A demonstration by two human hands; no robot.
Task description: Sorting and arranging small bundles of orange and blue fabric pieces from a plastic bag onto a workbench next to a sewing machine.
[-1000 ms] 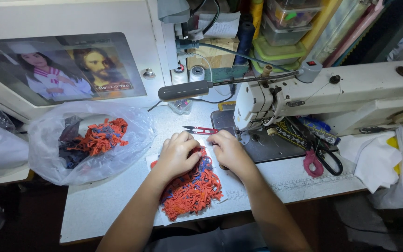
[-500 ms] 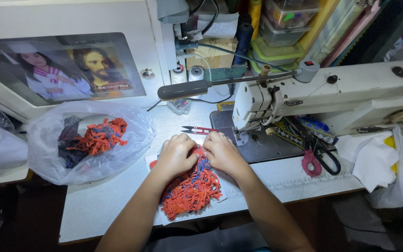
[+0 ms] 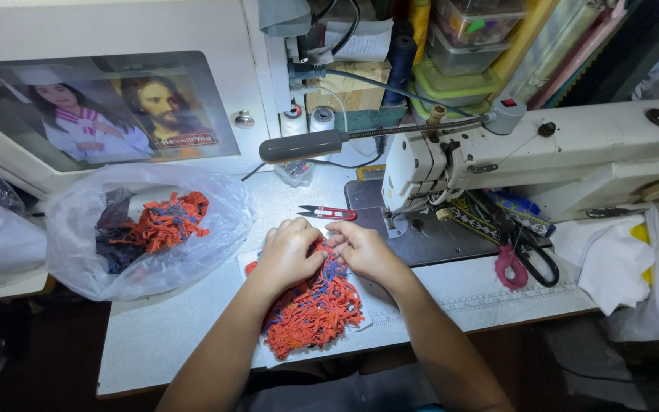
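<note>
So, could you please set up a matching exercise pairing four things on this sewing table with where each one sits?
Things:
1. thread snips
2. plastic bag
3. black scissors
4. orange pile

Places:
A. under the machine arm, at right
B. beneath both hands
C. far left of the table
D. just beyond the fingertips, beside the needle plate

Pairs: 1-D, 2-C, 3-A, 4-B

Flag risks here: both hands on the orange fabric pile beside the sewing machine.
1. The thread snips lie open-bladed just beyond the left hand and right hand; a reach forward could nick a finger.
2. The orange fabric pile overhangs the table edge; pieces may slide off.
3. The right hand is close to the sewing machine needle area; loose strips could snag there.
</note>
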